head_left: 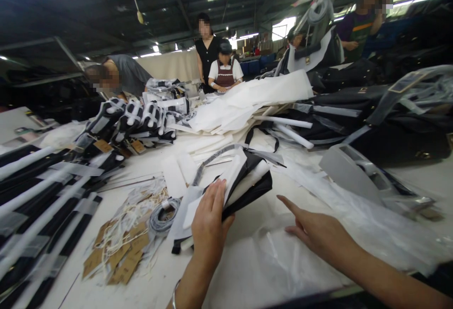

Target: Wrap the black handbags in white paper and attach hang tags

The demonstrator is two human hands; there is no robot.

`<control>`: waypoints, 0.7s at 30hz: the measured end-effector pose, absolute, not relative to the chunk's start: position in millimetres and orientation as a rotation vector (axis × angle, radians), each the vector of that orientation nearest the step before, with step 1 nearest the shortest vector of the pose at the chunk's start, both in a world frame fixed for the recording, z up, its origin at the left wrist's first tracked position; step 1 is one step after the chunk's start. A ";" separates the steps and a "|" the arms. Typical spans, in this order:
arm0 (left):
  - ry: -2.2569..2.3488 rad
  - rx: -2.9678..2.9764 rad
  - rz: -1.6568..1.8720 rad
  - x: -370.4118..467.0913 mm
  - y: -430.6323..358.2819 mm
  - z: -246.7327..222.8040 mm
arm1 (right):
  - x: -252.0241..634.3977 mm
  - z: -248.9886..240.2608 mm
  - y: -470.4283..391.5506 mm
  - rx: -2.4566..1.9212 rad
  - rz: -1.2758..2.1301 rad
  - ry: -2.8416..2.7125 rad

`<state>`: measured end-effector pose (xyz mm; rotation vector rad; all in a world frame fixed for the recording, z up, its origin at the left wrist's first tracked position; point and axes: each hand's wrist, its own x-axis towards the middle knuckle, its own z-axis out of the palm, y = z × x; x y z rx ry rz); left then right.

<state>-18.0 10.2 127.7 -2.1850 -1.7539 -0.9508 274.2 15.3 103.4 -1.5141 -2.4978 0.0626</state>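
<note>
A black handbag (252,190) stands tilted in the middle of the table, with white padding paper (233,177) along its near side and a wrapped strap (208,158) looping behind it. Around its near side my left hand (209,214) is closed, fingers over the white paper and thumb against the black material. To the right of the bag, apart from it, hovers my right hand (311,228) with index finger and thumb spread and nothing between them. Below that hand lies clear plastic film (279,247) on the table.
Brown tags with strings (125,252) and a coiled grey strap (164,214) lie left of the bag. Wrapped black bags (38,205) fill the left side. White sheets (247,101) and more black bags (417,144) are piled behind and right. Several people (224,70) are beyond.
</note>
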 end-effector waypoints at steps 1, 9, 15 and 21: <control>-1.764 -2.184 -0.947 -17.8 10.0 128.2 | 275.9 105.8 20.6 -1.531 0.044 -2.557; -1.791 -2.173 -0.990 -20.1 10.8 128.0 | 256.0 142.1 68.8 -1.014 0.277 -2.311; -1.791 -2.158 -1.020 -20.8 10.8 130.9 | 245.4 105.5 110.0 -0.998 0.525 -2.250; -1.800 -2.148 -1.001 -21.4 11.3 131.0 | 270.3 116.6 52.7 -1.394 0.564 -2.053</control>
